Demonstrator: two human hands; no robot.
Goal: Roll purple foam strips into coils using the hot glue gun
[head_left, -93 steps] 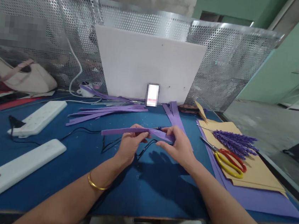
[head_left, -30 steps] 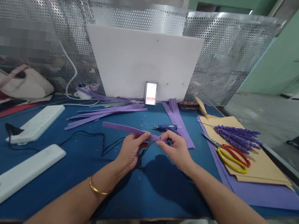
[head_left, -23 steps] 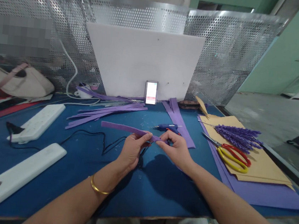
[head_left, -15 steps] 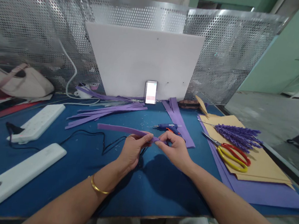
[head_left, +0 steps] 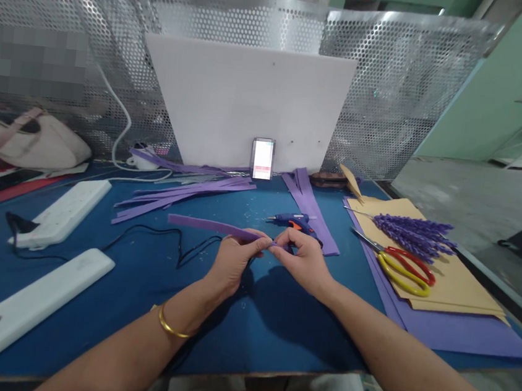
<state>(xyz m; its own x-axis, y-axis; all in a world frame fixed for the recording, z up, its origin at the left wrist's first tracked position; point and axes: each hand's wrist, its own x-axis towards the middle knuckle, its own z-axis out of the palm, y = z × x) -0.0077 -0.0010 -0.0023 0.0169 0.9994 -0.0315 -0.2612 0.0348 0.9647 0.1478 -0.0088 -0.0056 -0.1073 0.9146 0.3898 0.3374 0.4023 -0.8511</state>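
Purple and soft-looking, the narrow strip (head_left: 204, 222) in the head view runs between my two hands, its free end jutting past my left hand (head_left: 233, 260), its other end mostly hidden by my right fingers. Left thumb and fingers pinch it, and my right hand (head_left: 306, 264) nips it just beside them, so the fingertips nearly meet. I judge the step in hand to be working the covered end, perhaps folding or rolling it; too little shows to tell. The next move seems to call for a firm left pinch while the right fingertips find a fresh hold. Just beyond my right hand lies a blue glue gun (head_left: 288, 218), nozzle pointing left, close behind the strip, so its tip could get in the way; the black cable (head_left: 158, 229) running behind my left hand might snag too. Farther beyond my left hand lie loose purple strips (head_left: 191, 191). Right of my right hand, scissors (head_left: 382, 252) and purple flower spikes (head_left: 415, 235) rest by tan sheets (head_left: 457, 284), out of the way. Left of my left hand sits a white power strip (head_left: 70, 213).
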